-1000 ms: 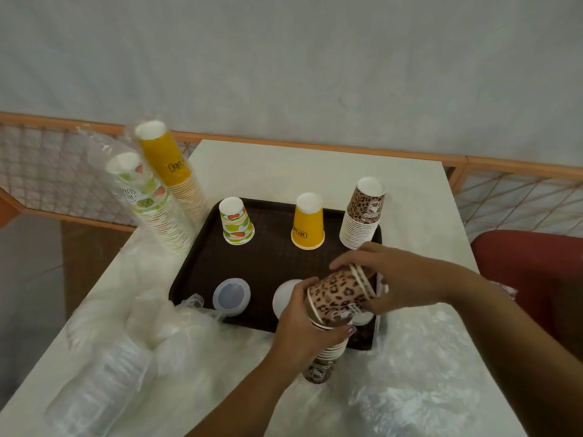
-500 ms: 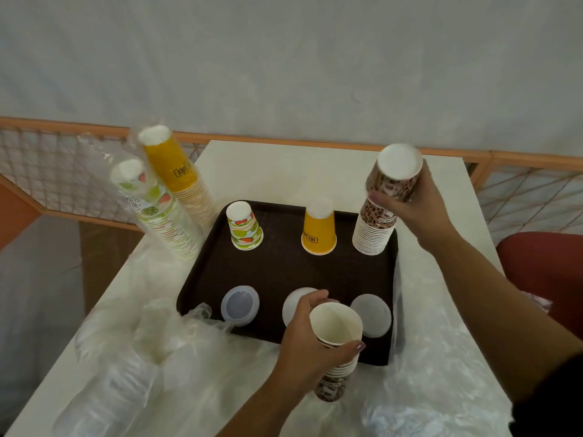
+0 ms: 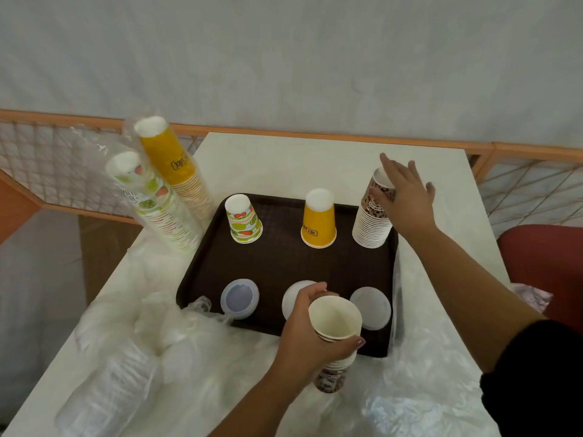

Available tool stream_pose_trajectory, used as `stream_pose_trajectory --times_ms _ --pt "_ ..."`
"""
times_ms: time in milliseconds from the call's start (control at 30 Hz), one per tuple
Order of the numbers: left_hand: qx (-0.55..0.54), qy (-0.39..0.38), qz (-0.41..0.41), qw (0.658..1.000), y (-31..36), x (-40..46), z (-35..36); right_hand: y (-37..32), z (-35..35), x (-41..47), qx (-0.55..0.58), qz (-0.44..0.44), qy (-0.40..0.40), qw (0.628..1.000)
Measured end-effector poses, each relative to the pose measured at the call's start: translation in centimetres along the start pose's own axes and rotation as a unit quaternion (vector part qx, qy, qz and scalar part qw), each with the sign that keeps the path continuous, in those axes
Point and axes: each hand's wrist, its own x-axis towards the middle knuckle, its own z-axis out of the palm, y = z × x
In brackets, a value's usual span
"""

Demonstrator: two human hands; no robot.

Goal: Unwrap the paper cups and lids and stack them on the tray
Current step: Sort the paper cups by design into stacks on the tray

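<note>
A dark brown tray (image 3: 284, 263) lies on the white table. Upside down along its far edge stand a fruit-print cup (image 3: 243, 223), a yellow cup (image 3: 318, 219) and a tall stack of leopard-print cups (image 3: 370, 222). My right hand (image 3: 407, 197) rests with straight fingers on the top of that stack. My left hand (image 3: 312, 332) grips a short stack of leopard-print cups (image 3: 336, 329), mouth up, at the tray's near edge. Three lids lie on the tray's near side: a translucent lid (image 3: 239, 298), a white lid (image 3: 372, 307), and a lid (image 3: 291, 298) partly behind my left hand.
Wrapped sleeves of yellow cups (image 3: 175, 171) and fruit-print cups (image 3: 151, 203) lean at the table's left edge. Crumpled clear plastic wrap (image 3: 157, 342) with a sleeve of lids covers the near table. An orange railing with netting (image 3: 536, 184) runs behind; a red seat (image 3: 542, 257) at right.
My right hand pulled leopard-print cups off the stack in my left hand, carried them to the far right stack, set them on it and has spread its fingers.
</note>
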Motion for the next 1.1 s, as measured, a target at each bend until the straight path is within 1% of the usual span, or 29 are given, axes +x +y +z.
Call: stream_pose_trajectory --times_ms 33,67,100,133,167,200,233,267,300,333,400,533,700,767,867,1000,1033,1067,1100 --pt "0.000 -0.002 0.001 1.000 0.0 -0.1 0.0 -0.7 -0.5 -0.4 -0.025 -0.007 0.004 1.000" --pt "-0.001 -0.001 0.004 1.000 0.1 -0.1 0.0 -1.6 -1.3 -1.2 -0.020 -0.026 0.014 0.999" --pt "-0.003 0.002 0.008 1.000 0.0 -0.2 0.1 -2.8 -2.1 -2.1 0.013 -0.053 0.010 0.998" --pt "-0.003 0.006 0.010 1.000 0.0 -0.1 0.1 -4.1 -3.0 -3.4 0.064 -0.080 -0.026 0.994" --pt "-0.001 0.010 0.010 1.000 0.0 -0.1 0.2 -5.1 -3.7 -4.9 0.105 -0.103 -0.105 0.984" --pt "0.002 0.012 0.009 1.000 0.1 -0.2 0.3 -6.0 -4.3 -6.6 0.106 -0.120 -0.214 0.964" --pt "0.005 0.012 0.005 1.000 0.2 -0.2 0.3 -6.7 -4.5 -8.2 0.059 -0.137 -0.316 0.937" --pt "0.007 0.010 0.000 1.000 0.3 -0.2 0.3 -7.1 -4.3 -9.7 -0.002 -0.157 -0.386 0.909" --pt "0.010 0.006 -0.008 1.000 0.5 -0.2 0.3 -7.2 -4.0 -11.0 -0.045 -0.163 -0.423 0.890" --pt "0.016 0.000 -0.017 1.000 0.7 -0.2 0.3 -7.3 -3.7 -12.0 -0.066 -0.153 -0.438 0.884" --pt "0.016 -0.011 -0.025 1.000 0.8 -0.2 0.3 -7.3 -3.2 -13.2 -0.058 -0.114 -0.433 0.892" --pt "0.016 -0.011 -0.015 1.000 0.4 -0.5 0.4 -7.2 -2.7 -13.7 -0.032 -0.108 -0.396 0.911" --pt "-0.039 0.005 -0.025 0.999 0.5 -0.6 0.2 -7.3 -4.5 -12.9 0.034 -0.090 -0.353 0.931" --pt "-0.051 -0.001 -0.037 0.998 0.5 -0.5 0.2 -6.6 -5.9 -11.7 0.039 -0.100 -0.365 0.925" --pt "-0.049 0.005 -0.038 0.998 0.4 -0.4 0.2 -5.0 -7.2 -10.2 0.042 -0.097 -0.424 0.900" --pt "-0.030 0.013 -0.030 0.999 0.1 -0.3 0.3 -3.5 -5.9 -9.6 -0.090 -0.127 -0.452 0.878" --pt "-0.028 0.011 -0.033 0.999 0.0 -0.3 0.4 -3.5 -5.3 -9.6 -0.091 -0.128 -0.441 0.884" --pt "-0.029 0.012 -0.034 0.999 -0.1 -0.3 0.4 -3.7 -4.9 -9.4 -0.070 -0.128 -0.417 0.897" --pt "-0.030 0.014 -0.036 0.999 -0.2 -0.3 0.3 -4.0 -4.7 -8.8 -0.029 -0.123 -0.375 0.918"
